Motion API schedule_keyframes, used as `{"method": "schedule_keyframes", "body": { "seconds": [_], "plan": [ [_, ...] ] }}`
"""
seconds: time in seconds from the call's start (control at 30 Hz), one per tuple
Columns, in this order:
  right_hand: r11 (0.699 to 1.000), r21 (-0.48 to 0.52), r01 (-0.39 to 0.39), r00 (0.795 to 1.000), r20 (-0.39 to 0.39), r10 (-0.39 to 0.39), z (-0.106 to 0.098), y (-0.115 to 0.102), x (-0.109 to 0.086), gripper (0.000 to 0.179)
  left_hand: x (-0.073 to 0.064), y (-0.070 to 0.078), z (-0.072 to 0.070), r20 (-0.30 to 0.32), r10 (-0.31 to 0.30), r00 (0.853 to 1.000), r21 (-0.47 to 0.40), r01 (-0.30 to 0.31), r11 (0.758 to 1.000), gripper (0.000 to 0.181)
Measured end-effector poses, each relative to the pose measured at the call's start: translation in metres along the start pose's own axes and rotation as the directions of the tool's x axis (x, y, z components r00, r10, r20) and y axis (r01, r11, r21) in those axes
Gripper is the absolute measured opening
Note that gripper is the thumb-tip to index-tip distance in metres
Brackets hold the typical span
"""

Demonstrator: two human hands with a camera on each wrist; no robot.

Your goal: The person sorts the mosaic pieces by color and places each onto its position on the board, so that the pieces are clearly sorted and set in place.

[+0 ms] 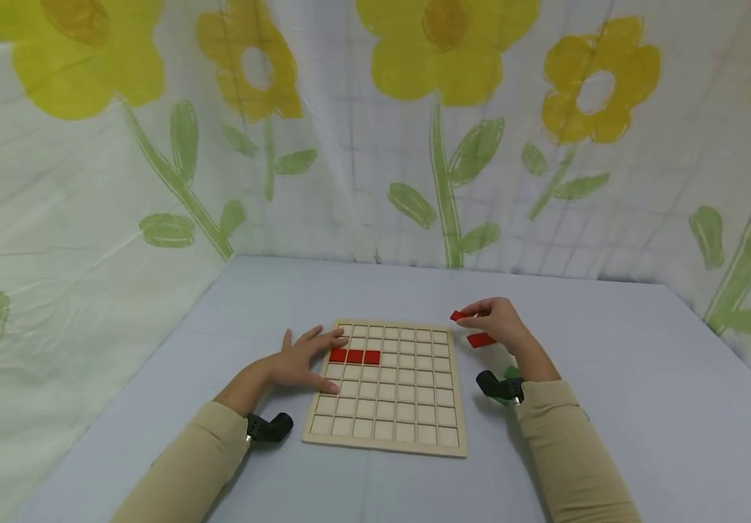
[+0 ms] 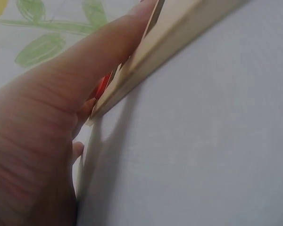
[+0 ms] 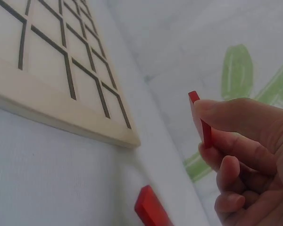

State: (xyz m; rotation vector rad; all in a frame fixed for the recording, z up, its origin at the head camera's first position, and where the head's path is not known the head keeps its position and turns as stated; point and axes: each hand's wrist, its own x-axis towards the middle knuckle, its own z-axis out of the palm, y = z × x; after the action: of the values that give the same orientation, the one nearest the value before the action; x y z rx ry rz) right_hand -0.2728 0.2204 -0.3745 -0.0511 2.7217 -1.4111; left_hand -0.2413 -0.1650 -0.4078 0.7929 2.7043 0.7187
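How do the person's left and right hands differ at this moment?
The left hand is spread over the left edge of the grid board; the right hand is beyond its right edge. The right hand pinches a red tile, while the left hand grips no tile. Both hands are bare and come from tan sleeves, with black devices at the wrists.
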Motion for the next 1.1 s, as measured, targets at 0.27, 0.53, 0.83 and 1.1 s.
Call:
{"method": "schedule_keyframes", "body": {
  "seconds": [0.27, 0.53, 0.83, 1.1],
  "plan": [
    [0.997, -0.006, 0.071, 0.996, 0.048, -0.071, 0.013, -0.014, -0.005, 0.036, -0.001, 0.001, -0.001, -0.004, 0.004, 1.000, -0.005, -0.004, 1.000, 0.085],
    [0.995, -0.003, 0.096, 0.991, 0.094, -0.096, 0.027, -0.026, -0.010, 0.033, -0.001, 0.002, -0.002, 0.012, -0.003, 1.000, -0.002, 0.003, 1.000, 0.085],
    [0.991, 0.002, 0.131, 0.979, 0.154, -0.130, 0.043, -0.039, -0.014, 0.025, 0.000, 0.002, -0.002, 0.012, -0.016, 1.000, -0.005, 0.017, 1.000, 0.085],
    [0.980, -0.016, 0.200, 0.954, 0.231, -0.191, 0.056, -0.051, -0.018, 0.023, 0.000, 0.001, -0.003, 0.011, -0.005, 1.000, -0.006, 0.005, 1.000, 0.084]
  ]
}}
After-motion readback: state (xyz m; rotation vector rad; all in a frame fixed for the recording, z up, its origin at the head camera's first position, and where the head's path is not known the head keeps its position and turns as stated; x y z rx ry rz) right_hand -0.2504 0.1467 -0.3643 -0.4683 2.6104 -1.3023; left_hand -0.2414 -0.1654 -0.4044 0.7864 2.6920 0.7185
